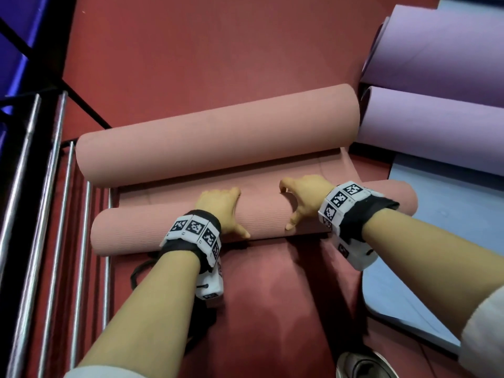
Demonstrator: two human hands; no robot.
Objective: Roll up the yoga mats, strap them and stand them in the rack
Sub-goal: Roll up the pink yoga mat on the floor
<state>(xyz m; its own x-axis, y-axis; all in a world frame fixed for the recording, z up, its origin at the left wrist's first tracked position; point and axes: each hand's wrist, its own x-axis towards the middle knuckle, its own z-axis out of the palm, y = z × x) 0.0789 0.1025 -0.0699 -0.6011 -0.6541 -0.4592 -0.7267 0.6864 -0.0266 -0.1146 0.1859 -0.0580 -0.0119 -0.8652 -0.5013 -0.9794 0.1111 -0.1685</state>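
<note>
Nearest the viewer, the toe of a shoe (357,364) is showing at the bottom edge, on a red floor covering (272,309). To the right a light blue mat (409,296) is lying flat. A black strap (136,271) is lying looped on the red covering just under the left forearm. Both wrists are wearing bands of black-and-white marker squares.

Further out, the left hand (221,211) is gripping the near roll (261,216) of a pink mat, its fingers curling over the top and its thumb lying along the near side. Just beside it to the right, the right hand (305,197) is arching over the same roll, its grip closing round it with the thumb on the near face. The roll is lying crosswise on the floor.

Beyond it a short flat stretch (169,196) of the pink mat is running to a thicker far roll (218,137). At far right two purple rolls (436,126) are lying side by side. Along the left, the metal bars of a rack (54,214) are running away from the viewer.
</note>
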